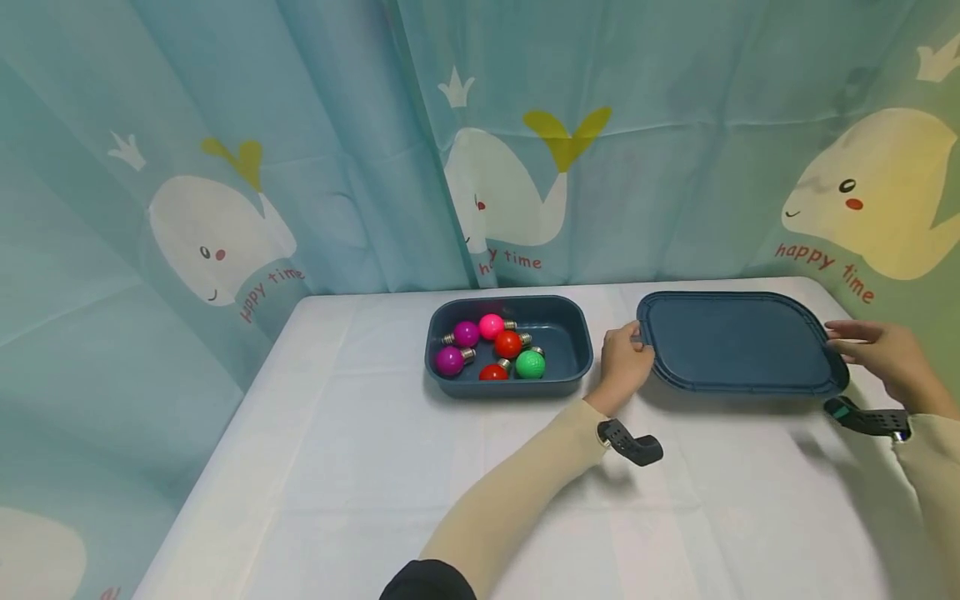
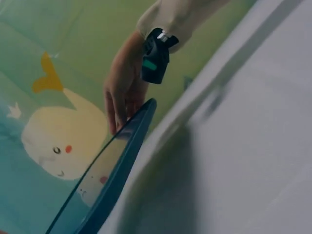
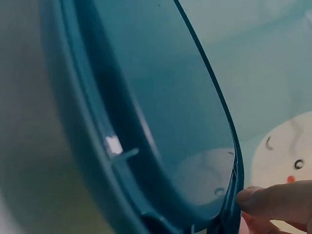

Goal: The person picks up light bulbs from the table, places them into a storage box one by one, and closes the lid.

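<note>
A dark blue oval-cornered plastic lid (image 1: 742,342) is held raised over the white table, its shadow falling below it. My left hand (image 1: 624,368) grips its left end. At the opposite end, my right hand (image 1: 885,358) pinches the rim; the right wrist view shows the fingertips (image 3: 268,202) on the lid's edge. In the left wrist view the lid (image 2: 119,180) appears tilted, with the right hand (image 2: 126,92) at its far end. Left of my left hand stands a matching dark blue bin (image 1: 562,354) with several coloured bulbs, among them a green one (image 1: 530,364).
The white cloth-covered table (image 1: 360,467) ends at a pale blue curtain (image 1: 360,150) printed with whales. Black straps, one on each wrist, jut out beside the hands, the left strap (image 1: 630,443) near the lid's front edge.
</note>
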Available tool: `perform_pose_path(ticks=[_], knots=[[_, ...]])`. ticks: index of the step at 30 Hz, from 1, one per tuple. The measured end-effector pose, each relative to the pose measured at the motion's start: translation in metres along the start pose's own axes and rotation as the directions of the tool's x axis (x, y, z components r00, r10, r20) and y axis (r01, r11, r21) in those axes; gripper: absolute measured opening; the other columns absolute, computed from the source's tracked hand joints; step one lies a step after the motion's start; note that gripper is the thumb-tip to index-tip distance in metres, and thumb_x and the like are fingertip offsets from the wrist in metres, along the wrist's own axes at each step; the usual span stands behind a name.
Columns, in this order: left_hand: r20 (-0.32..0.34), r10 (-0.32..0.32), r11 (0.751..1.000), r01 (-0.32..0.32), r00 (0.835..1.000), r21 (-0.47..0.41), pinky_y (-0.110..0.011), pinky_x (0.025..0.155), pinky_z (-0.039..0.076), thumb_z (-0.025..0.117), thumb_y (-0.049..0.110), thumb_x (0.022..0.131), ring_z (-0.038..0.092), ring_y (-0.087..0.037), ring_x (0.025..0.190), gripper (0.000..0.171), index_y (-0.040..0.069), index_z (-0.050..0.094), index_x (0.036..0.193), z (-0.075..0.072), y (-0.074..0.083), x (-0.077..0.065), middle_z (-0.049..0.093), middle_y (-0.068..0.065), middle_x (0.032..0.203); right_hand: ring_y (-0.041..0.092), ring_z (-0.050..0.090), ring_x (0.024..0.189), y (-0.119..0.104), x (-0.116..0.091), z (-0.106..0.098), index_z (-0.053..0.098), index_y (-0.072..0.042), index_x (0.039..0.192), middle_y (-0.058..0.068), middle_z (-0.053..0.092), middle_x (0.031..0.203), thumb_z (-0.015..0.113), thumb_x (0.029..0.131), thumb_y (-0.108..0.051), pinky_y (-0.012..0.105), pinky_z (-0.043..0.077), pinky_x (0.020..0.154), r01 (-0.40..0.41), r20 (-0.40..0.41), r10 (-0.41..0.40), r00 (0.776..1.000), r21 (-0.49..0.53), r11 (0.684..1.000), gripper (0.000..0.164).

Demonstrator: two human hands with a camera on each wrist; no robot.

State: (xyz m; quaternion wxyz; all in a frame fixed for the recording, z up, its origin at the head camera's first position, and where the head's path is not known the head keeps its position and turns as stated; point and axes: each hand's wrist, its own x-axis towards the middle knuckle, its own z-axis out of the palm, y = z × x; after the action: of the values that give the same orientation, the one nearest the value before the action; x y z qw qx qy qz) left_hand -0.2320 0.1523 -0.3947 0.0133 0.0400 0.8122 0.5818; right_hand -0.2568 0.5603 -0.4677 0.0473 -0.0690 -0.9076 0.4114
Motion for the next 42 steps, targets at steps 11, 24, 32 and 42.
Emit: perform_pose_path(ticks=[11, 24, 32, 42], knots=[[-0.05, 0.165, 0.974, -0.17, 0.985, -0.148, -0.011, 0.066, 0.051, 0.056, -0.005, 0.085, 0.067, -0.019, 0.097, 0.04, 0.005, 0.061, 0.124, -0.035, 0.018, -0.004, 0.065, -0.01, 0.115, -0.024, 0.038, 0.073, -0.133, -0.058, -0.004, 0.054, -0.035, 0.11, -0.046, 0.038, 0.077, 0.055, 0.094, -0.019, 0.001, 0.039, 0.058, 0.001, -0.059, -0.002, 0.998, -0.025, 1.0, 0.023], [-0.105, 0.442, 0.879, -0.453, 0.891, -0.15, -0.015, 0.078, 0.055, 0.065, -0.004, 0.084, 0.067, -0.021, 0.097, 0.033, 0.005, 0.067, 0.116, -0.086, 0.022, -0.004, 0.062, -0.013, 0.114, -0.021, 0.043, 0.078, -0.189, -0.064, -0.001, 0.059, -0.039, 0.106, -0.045, 0.047, 0.078, 0.061, 0.091, -0.027, 0.0, 0.036, 0.06, 0.046, -0.1, -0.043, 0.994, 0.028, 0.999, 0.02], [-0.202, 0.58, 0.79, -0.606, 0.789, -0.099, -0.017, 0.08, 0.055, 0.069, 0.001, 0.081, 0.066, -0.024, 0.091, 0.025, -0.001, 0.071, 0.106, -0.114, 0.026, 0.0, 0.065, -0.016, 0.102, -0.015, 0.054, 0.078, -0.211, -0.063, 0.007, 0.066, -0.034, 0.101, -0.033, 0.056, 0.088, 0.058, 0.092, -0.016, -0.002, 0.042, 0.066, 0.182, -0.092, -0.164, 0.982, 0.236, 0.955, 0.021], [-0.296, 0.574, 0.758, -0.632, 0.764, -0.162, -0.022, 0.08, 0.056, 0.067, -0.002, 0.083, 0.066, -0.03, 0.088, 0.022, -0.005, 0.07, 0.104, -0.141, 0.027, 0.003, 0.063, -0.02, 0.099, -0.004, 0.061, 0.095, -0.229, -0.063, 0.016, 0.068, -0.008, 0.113, -0.014, 0.067, 0.105, 0.055, 0.093, -0.006, 0.003, 0.045, 0.085, 0.259, -0.02, -0.326, 0.945, 0.654, 0.711, 0.025]])
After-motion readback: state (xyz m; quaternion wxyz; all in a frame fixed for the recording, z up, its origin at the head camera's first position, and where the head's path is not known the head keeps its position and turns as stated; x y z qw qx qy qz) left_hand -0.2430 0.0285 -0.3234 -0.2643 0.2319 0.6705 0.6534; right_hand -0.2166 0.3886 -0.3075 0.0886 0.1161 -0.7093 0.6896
